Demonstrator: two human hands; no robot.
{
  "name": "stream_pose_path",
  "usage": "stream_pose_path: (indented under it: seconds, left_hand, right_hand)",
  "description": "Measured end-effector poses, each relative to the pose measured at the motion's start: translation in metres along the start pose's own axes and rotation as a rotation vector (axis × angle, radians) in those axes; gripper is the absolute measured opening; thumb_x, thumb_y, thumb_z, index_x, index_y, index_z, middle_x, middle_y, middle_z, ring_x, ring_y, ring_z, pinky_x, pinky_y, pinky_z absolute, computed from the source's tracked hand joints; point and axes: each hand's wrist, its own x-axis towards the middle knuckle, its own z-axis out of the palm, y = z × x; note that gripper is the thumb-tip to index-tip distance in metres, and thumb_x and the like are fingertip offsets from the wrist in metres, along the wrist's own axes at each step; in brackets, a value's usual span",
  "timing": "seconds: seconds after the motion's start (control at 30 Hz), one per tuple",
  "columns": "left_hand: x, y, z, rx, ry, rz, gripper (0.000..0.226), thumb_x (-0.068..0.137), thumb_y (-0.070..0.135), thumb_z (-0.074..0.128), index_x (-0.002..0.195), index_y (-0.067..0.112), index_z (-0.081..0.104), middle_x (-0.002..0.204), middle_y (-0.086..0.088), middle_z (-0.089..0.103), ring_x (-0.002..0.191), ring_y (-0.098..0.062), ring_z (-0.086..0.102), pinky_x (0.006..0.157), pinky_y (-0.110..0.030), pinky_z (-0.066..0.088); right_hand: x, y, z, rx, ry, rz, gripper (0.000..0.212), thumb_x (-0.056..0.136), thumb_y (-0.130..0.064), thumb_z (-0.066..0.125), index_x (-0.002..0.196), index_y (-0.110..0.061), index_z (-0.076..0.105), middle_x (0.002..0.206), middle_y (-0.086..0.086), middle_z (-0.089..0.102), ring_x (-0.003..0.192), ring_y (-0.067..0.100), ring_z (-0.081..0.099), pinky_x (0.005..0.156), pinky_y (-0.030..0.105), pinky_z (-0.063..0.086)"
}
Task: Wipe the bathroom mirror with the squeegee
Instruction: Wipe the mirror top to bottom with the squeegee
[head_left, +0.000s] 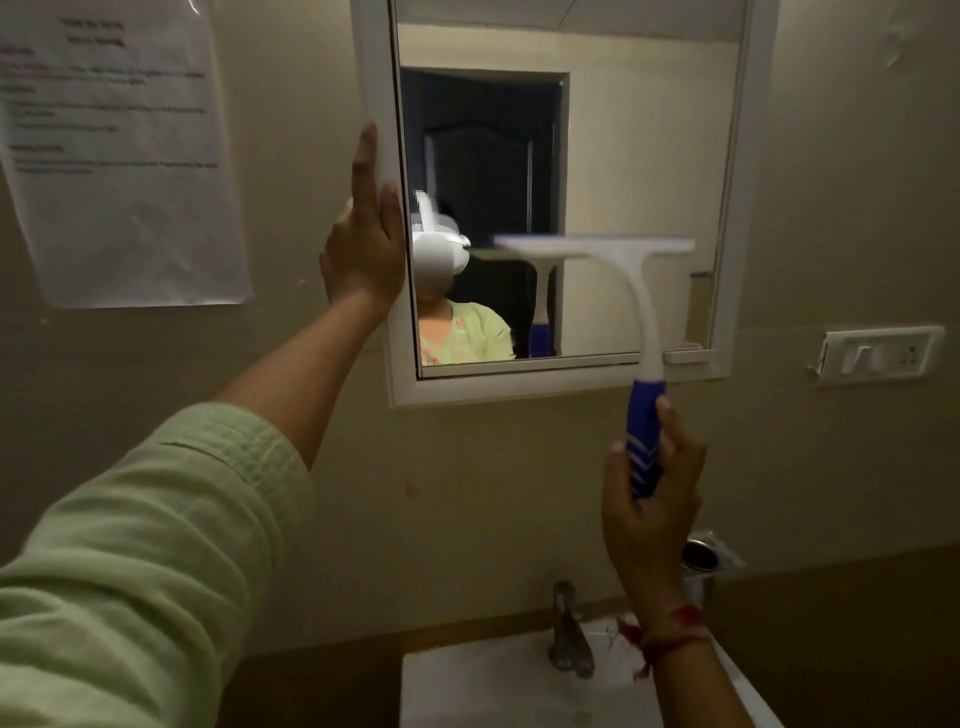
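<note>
Two hands up at the mirror (623, 156), the wipe seemingly under way.
Head view: your left hand (363, 244), fingers straight, presses flat on the white frame (374, 78); your right hand (649, 499) grips the squeegee (631, 291) by its blue handle below the glass. The blade lies level across the lower right. No streaks show, so progress is unclear; I judge the strip beneath remains.

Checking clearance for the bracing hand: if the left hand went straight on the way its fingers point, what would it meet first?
Nothing new, as far as the picture shows. The left hand rests on the mirror frame, fingers pointing up; it would only run along that frame to the picture's top.
</note>
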Motion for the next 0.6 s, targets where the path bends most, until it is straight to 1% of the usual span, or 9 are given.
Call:
stream_pose_path:
  seconds: [0.17,0.27,0.37,0.4,0.47,0.5,0.53,0.57,0.6]
  left_hand:
    - [-0.002,-0.002,0.0,-0.007,0.0,-0.003,0.047,0.099,0.04,0.024,0.145,0.037,0.012,0.102,-0.018,0.065,0.073,-0.036,0.06,0.06,-0.03,0.031]
    - [-0.001,-0.002,0.001,-0.006,0.027,0.002,0.046,0.099,0.042,0.025,0.142,0.045,0.011,0.1,-0.022,0.065,0.078,-0.043,0.06,0.061,-0.033,0.032]
    - [0.0,-0.002,0.003,-0.006,0.047,0.007,0.045,0.099,0.042,0.026,0.14,0.048,0.01,0.096,-0.024,0.065,0.076,-0.046,0.059,0.06,-0.035,0.032]
    - [0.0,-0.003,0.003,-0.005,0.05,0.013,0.045,0.099,0.041,0.027,0.14,0.049,0.01,0.095,-0.025,0.065,0.074,-0.046,0.059,0.059,-0.035,0.032]
    - [0.0,-0.004,0.005,-0.006,0.062,0.036,0.045,0.099,0.04,0.028,0.14,0.047,0.011,0.088,-0.024,0.065,0.065,-0.042,0.058,0.056,-0.034,0.032]
    - [0.0,-0.005,0.006,-0.005,0.069,0.048,0.045,0.099,0.04,0.028,0.141,0.045,0.012,0.08,-0.023,0.063,0.056,-0.036,0.055,0.053,-0.031,0.031]
    - [-0.001,-0.005,0.006,-0.003,0.079,0.055,0.045,0.099,0.039,0.028,0.142,0.043,0.013,0.07,-0.018,0.059,0.047,-0.024,0.047,0.05,-0.027,0.028]
    - [-0.001,-0.006,0.007,0.001,0.09,0.058,0.046,0.099,0.039,0.028,0.142,0.041,0.015,0.063,-0.012,0.051,0.043,-0.012,0.036,0.047,-0.024,0.024]
    - [-0.001,-0.007,0.008,0.007,0.097,0.057,0.046,0.099,0.04,0.028,0.143,0.039,0.016,0.06,-0.007,0.046,0.043,-0.005,0.027,0.046,-0.023,0.02]
  right_hand:
    - [0.075,-0.029,0.006,0.049,0.032,-0.116,0.05,0.089,-0.007,0.054,0.129,-0.03,0.034,0.111,-0.031,0.051,0.072,-0.001,0.06,0.059,0.007,0.049]
    - [0.128,-0.042,0.01,0.051,0.069,-0.144,0.044,0.091,-0.014,0.053,0.131,-0.02,0.035,0.11,-0.022,0.049,0.08,-0.005,0.06,0.066,0.008,0.05]
    - [0.18,-0.056,0.015,0.005,0.077,-0.183,0.036,0.095,-0.02,0.048,0.129,-0.014,0.037,0.095,-0.017,0.053,0.071,-0.012,0.058,0.059,0.002,0.046]
    - [0.196,-0.061,0.017,-0.015,0.077,-0.196,0.035,0.096,-0.021,0.046,0.129,-0.013,0.037,0.097,-0.013,0.056,0.068,-0.01,0.057,0.058,0.002,0.045]
    - [0.223,-0.069,0.021,-0.055,0.079,-0.216,0.036,0.096,-0.022,0.045,0.129,-0.012,0.037,0.11,0.006,0.061,0.07,-0.003,0.056,0.063,0.002,0.046]
    - [0.234,-0.072,0.023,-0.076,0.079,-0.227,0.037,0.096,-0.023,0.046,0.13,-0.012,0.037,0.117,0.012,0.06,0.073,0.0,0.055,0.065,0.003,0.047]
    - [0.243,-0.075,0.025,-0.094,0.078,-0.241,0.037,0.096,-0.023,0.046,0.13,-0.011,0.037,0.12,0.013,0.059,0.075,0.001,0.055,0.066,0.003,0.047]
    - [0.251,-0.077,0.027,-0.111,0.077,-0.259,0.037,0.095,-0.023,0.046,0.13,-0.011,0.038,0.121,0.014,0.059,0.076,0.002,0.055,0.066,0.004,0.047]
    - [0.258,-0.078,0.03,-0.127,0.078,-0.277,0.037,0.095,-0.023,0.047,0.129,-0.01,0.038,0.12,0.014,0.06,0.078,0.004,0.057,0.067,0.005,0.047]
